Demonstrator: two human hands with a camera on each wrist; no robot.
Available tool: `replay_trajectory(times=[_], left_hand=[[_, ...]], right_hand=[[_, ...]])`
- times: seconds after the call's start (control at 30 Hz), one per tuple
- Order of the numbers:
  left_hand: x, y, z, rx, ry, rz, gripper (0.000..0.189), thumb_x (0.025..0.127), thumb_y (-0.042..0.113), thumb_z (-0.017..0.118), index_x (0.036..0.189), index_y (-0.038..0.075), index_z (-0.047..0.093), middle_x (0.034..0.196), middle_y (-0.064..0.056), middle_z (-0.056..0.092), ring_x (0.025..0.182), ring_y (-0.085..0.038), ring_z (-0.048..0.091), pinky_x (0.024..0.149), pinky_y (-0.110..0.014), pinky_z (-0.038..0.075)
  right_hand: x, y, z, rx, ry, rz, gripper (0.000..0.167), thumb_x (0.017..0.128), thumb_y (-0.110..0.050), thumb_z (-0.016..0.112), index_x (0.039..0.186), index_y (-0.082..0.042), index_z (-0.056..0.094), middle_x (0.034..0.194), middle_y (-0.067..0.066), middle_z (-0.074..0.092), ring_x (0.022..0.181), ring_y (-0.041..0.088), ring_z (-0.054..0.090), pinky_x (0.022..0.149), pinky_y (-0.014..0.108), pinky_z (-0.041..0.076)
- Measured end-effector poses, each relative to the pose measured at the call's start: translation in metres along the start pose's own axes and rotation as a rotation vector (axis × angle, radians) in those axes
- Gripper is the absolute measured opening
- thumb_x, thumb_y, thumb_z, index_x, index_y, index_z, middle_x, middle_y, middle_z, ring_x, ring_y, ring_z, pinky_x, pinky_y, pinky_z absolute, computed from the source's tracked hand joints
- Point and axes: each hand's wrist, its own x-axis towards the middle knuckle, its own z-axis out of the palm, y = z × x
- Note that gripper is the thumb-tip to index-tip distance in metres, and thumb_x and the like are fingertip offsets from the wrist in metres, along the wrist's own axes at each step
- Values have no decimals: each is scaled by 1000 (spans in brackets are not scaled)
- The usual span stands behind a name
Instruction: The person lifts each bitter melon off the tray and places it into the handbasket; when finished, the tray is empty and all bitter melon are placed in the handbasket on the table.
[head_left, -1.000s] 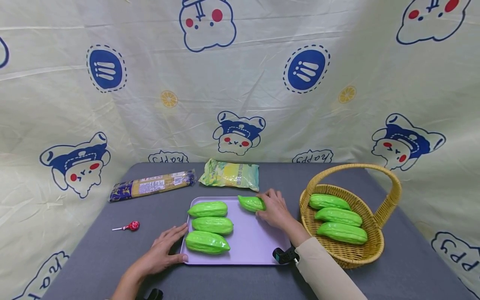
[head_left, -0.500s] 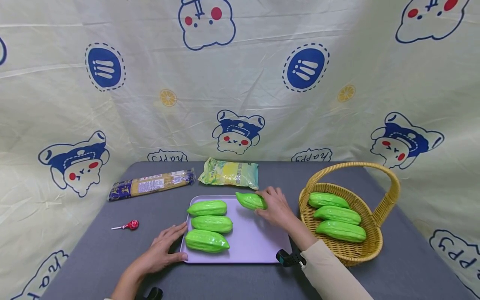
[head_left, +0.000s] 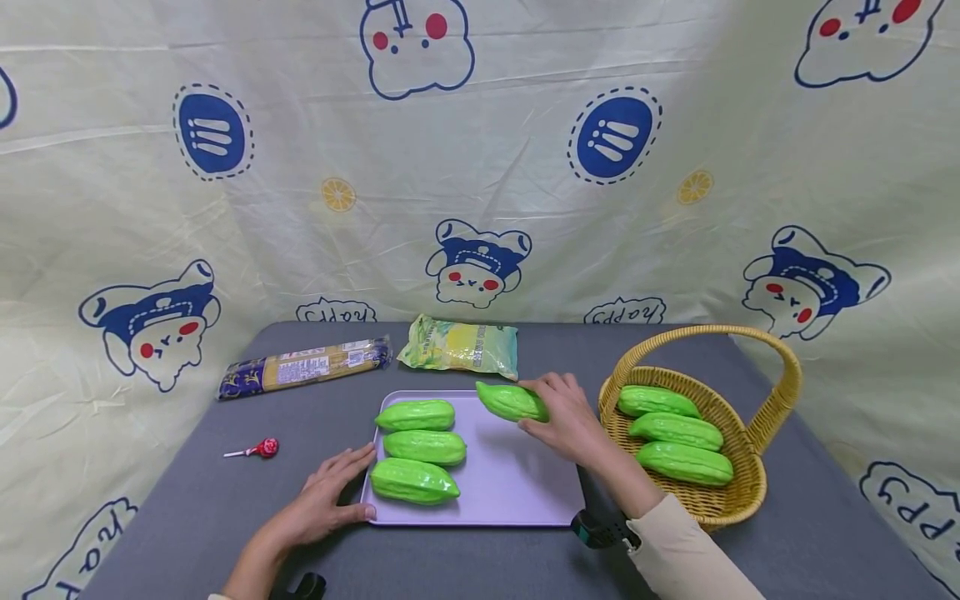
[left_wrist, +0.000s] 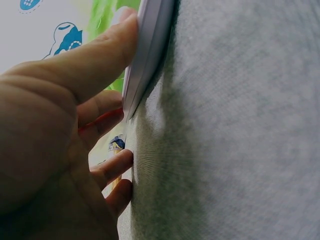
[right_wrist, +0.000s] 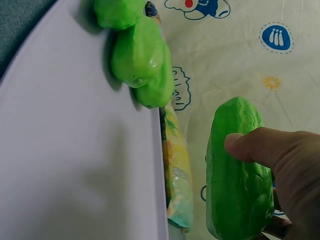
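Note:
My right hand (head_left: 562, 417) grips a ridged green bitter melon (head_left: 510, 402) by its right end, above the far part of the lilac tray (head_left: 517, 492). In the right wrist view, the thumb lies across the held bitter melon (right_wrist: 237, 185), which is off the tray surface. Three more bitter melons (head_left: 424, 447) lie in a column on the tray's left side. My left hand (head_left: 322, 504) rests at the tray's left edge, fingers spread and thumb at the near corner. In the left wrist view, the left thumb touches the tray rim (left_wrist: 147, 55) and the fingertips meet the cloth.
To the right stands a wicker basket (head_left: 705, 508) with a tall handle, with three bitter melons (head_left: 678, 431) inside. Behind the tray lie a yellow-green packet (head_left: 461, 347) and a long pack of noodles (head_left: 303, 368). A red lollipop (head_left: 266, 448) lies left on the grey cloth.
My right hand has lifted the bitter melon up from the tray and shifted it slightly right. The left hand has stayed at the tray edge.

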Motion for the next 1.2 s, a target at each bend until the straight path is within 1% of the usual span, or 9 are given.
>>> replay_trajectory(times=[0.2,0.43,0.7,0.83,1.07,1.2], left_hand=[[0,0,0,-6,-2,-4,81,79,43,70,145,9,36,153,-15,31,139,-48,21,103,-73,16],[0,-1,1,-5,-5,-3,82,79,44,69,145,10,36,154,-12,31,140,-47,22,103,-72,17],[0,-2,1,-1,6,4,82,79,44,70,145,10,36,154,-12,31,139,-47,23,104,-72,16],[0,-1,1,-2,2,-1,82,79,44,70,145,10,36,154,-12,31,139,-47,22,104,-72,16],[0,0,0,-10,-1,-12,82,79,44,70,145,10,36,154,-12,31,139,-47,22,104,-72,15],[-1,-1,1,-5,5,-3,82,79,44,70,145,10,36,154,-12,31,139,-47,23,104,-72,15]], right_hand=[[-9,0,-13,1,48,-38,54,74,-25,79,122,-10,62,106,7,61,93,21,45,75,32,34],[-24,4,-30,-13,37,-54,54,76,-27,78,124,-11,60,107,6,61,95,20,46,75,32,36],[-43,10,-47,-55,61,-69,52,75,-25,79,122,-9,61,106,4,63,94,19,47,76,34,38],[-51,14,-55,-69,66,-72,54,74,-25,80,121,-9,61,106,4,64,94,19,47,76,34,38],[-70,25,-70,-94,98,-80,52,72,-22,80,120,-10,62,106,3,65,96,17,47,74,35,40],[-80,33,-78,-124,115,-84,51,72,-22,80,119,-11,63,106,3,66,97,17,49,74,36,42]])
